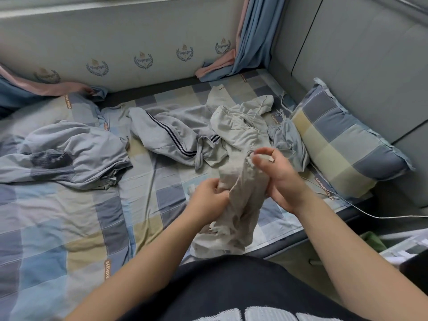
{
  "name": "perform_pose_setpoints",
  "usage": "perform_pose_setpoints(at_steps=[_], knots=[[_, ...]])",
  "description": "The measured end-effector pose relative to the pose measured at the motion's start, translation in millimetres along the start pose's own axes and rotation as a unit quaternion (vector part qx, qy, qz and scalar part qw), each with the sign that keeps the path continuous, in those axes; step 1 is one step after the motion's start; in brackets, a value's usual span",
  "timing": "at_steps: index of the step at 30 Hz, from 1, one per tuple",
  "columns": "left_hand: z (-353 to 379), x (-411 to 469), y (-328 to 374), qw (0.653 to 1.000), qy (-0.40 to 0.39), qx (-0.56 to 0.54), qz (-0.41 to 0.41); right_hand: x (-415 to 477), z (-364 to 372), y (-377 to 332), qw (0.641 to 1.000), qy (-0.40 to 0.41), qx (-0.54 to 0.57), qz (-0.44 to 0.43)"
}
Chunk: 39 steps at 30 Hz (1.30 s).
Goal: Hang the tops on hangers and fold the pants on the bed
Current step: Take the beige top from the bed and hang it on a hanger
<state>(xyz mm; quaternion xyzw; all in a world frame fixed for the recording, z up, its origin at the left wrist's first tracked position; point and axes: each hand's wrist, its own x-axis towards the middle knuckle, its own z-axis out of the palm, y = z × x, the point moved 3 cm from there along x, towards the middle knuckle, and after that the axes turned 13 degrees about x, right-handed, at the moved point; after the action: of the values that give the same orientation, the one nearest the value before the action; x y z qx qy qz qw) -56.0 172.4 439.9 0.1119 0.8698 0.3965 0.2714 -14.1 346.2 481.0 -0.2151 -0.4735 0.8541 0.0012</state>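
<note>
A beige garment with a frayed hem hangs bunched between my two hands above the checked bed sheet. My left hand grips its left side with curled fingers. My right hand holds the upper right part, thumb pinching the cloth near the frayed edge. Its upper part, with a drawstring waistband, trails back over the bed. Grey pants with dark side stripes lie crumpled behind it. A light blue-grey top lies spread at the left.
A checked pillow leans against the padded wall at the right. A white cable runs off the bed's right edge. Blue and pink curtains hang at the back corner. A small blue-grey cloth lies beside the pillow.
</note>
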Motion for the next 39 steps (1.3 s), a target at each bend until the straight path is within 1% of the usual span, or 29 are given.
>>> perform_pose_setpoints(at_steps=[1,2,3,4,5,6,9,11,12,14,15,16,18,19,20,22,24,25,27,28,29,31,32,33,34,35,36,38,39], knots=[[-4.5,3.9,-7.5,0.999,0.041,-0.007,-0.023,2.4,-6.4,1.3,0.993,0.028,-0.112,-0.019],[-11.0,8.0,-15.9,0.995,0.09,-0.003,-0.045,4.6,-12.8,2.9,0.969,0.062,-0.237,-0.041],[-18.6,11.9,-25.3,0.988,0.137,0.003,-0.068,6.9,-20.0,4.2,0.93,0.097,-0.348,-0.068],[-26.1,15.6,-36.7,0.98,0.175,-0.002,-0.091,9.0,-28.1,6.4,0.89,0.128,-0.427,-0.094],[-33.9,18.2,-48.4,0.974,0.199,-0.016,-0.11,10.7,-36.9,9.7,0.863,0.149,-0.47,-0.109],[-40.8,20.8,-61.9,0.968,0.213,-0.027,-0.129,12.4,-45.2,13.4,0.848,0.17,-0.489,-0.113],[-52.3,27.7,-109.0,0.959,0.223,-0.01,-0.172,16.9,-76.4,26.0,0.836,0.224,-0.489,-0.104],[-48.9,27.5,-136.6,0.955,0.192,-0.023,-0.225,17.4,-94.1,34.9,0.847,0.264,-0.455,-0.07],[-44.2,25.5,-145.9,0.953,0.168,-0.034,-0.25,17.5,-100.8,39.7,0.871,0.287,-0.396,-0.041],[-33.6,20.3,-154.1,0.946,0.133,-0.076,-0.286,17.9,-106.1,54.2,0.932,0.302,-0.201,0.028],[-28.7,17.3,-155.0,0.938,0.124,-0.122,-0.3,17.6,-107.3,61.6,0.946,0.296,-0.116,0.061],[-22.9,15.8,-155.6,0.922,0.111,-0.196,-0.314,18.0,-107.7,66.8,0.951,0.29,-0.061,0.085],[-12.5,11.7,-150.8,0.871,0.071,-0.357,-0.33,17.2,-108.4,72.9,0.954,0.279,0.007,0.113],[-9.9,9.2,-147.5,0.848,0.049,-0.413,-0.329,15.3,-108.0,75.3,0.954,0.266,0.047,0.128],[-8.9,8.0,-146.0,0.83,0.029,-0.45,-0.327,11.9,-106.7,77.1,0.953,0.25,0.086,0.149],[-8.4,6.6,-148.8,0.811,-0.003,-0.49,-0.32,5.7,-106.3,79.1,0.951,0.211,0.129,0.185],[-8.5,5.7,-154.6,0.807,-0.048,-0.504,-0.305,-0.7,-109.8,79.7,0.957,0.179,0.124,0.193],[-8.6,3.6,-157.7,0.82,-0.08,-0.484,-0.295,-4.2,-112.9,81.3,0.96,0.168,0.113,0.196],[-8.5,-2.5,-163.6,0.874,-0.155,-0.371,-0.272,-12.6,-121.7,90.4,0.963,0.167,0.042,0.209],[-6.5,-4.8,-167.9,0.904,-0.176,-0.292,-0.258,-17.3,-129.3,98.1,0.958,0.183,-0.041,0.215],[-3.5,-6.1,-174.0,0.932,-0.172,-0.201,-0.249,-22.2,-136.5,105.9,0.943,0.201,-0.149,0.219],[2.7,-7.3,-183.4,0.964,-0.104,-0.004,-0.245,-33.6,-146.9,122.5,0.878,0.242,-0.348,0.221],[5.2,-8.0,-186.5,0.966,-0.07,0.085,-0.234,-40.7,-149.6,132.2,0.842,0.262,-0.415,0.225],[7.2,-9.3,-187.8,0.961,-0.051,0.164,-0.219,-47.7,-151.5,144.1,0.817,0.278,-0.449,0.232],[8.4,-11.3,-191.3,0.952,-0.04,0.227,-0.203,-55.6,-152.1,157.0,0.807,0.295,-0.453,0.237],[7.3,-13.6,-195.7,0.945,-0.033,0.266,-0.189,-63.7,-152.0,170.7,0.811,0.314,-0.431,0.239],[3.8,-15.9,-201.1,0.941,-0.027,0.287,-0.178,-72.7,-150.0,184.1,0.828,0.339,-0.378,0.236],[-9.6,-19.7,-206.9,0.94,-0.008,0.306,-0.147,-89.5,-139.3,208.0,0.871,0.388,-0.202,0.223],[-17.8,-21.0,-207.9,0.943,0.005,0.306,-0.13,-96.6,-130.5,216.7,0.884,0.406,-0.11,0.206]])
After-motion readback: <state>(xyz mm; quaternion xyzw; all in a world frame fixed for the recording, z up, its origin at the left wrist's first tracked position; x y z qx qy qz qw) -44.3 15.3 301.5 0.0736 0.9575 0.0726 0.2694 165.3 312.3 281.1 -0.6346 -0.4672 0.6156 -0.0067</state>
